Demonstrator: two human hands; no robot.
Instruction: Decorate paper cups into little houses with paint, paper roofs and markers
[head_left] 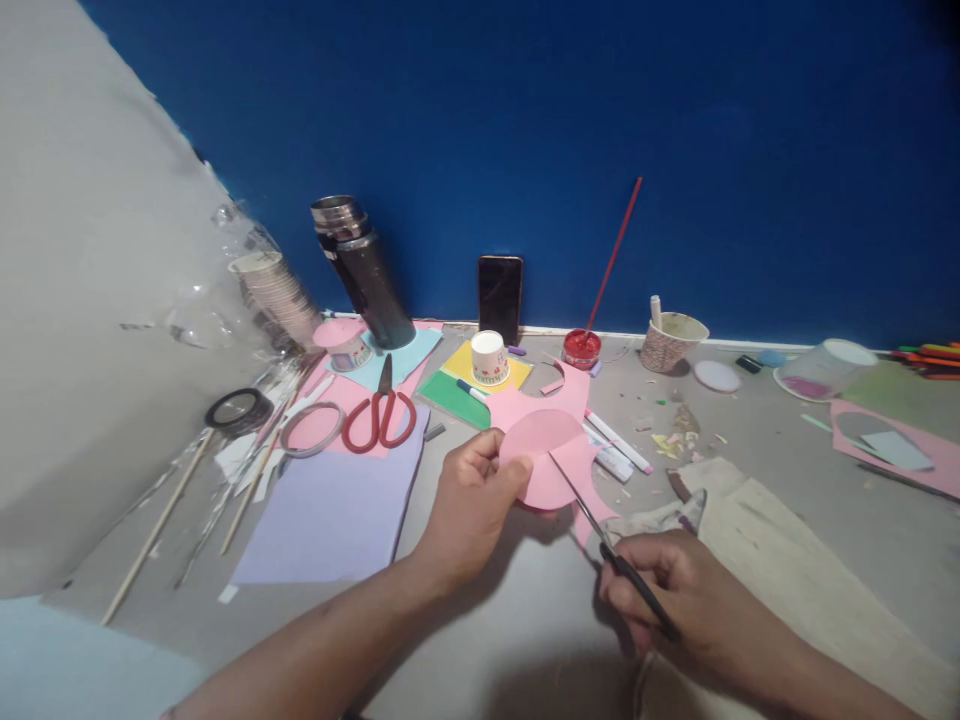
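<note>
Pink disc pinched at centre, scissors laid across it

At lower right, the right hand (675, 585) is wrapped round the handles of the black scissors (626, 570), seemingly to steer their tip over the paper; at centre, the left hand (476, 490) pinches the pink disc (544, 440), thumb on top, probably to steady it; behind lies a pink offcut (574, 388); beyond, a paper cup (490, 358) stands on a yellow sheet (459, 365); upper centre, a phone (500, 290) stands against the blue wall (450, 150), presumably for support.

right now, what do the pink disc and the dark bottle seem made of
Pink disc: likely matte paper or thin foam, being flat and shineless.
Dark bottle: probably metal; its bare neck gleams silver, while the dark body looks smooth, perhaps painted.
</note>
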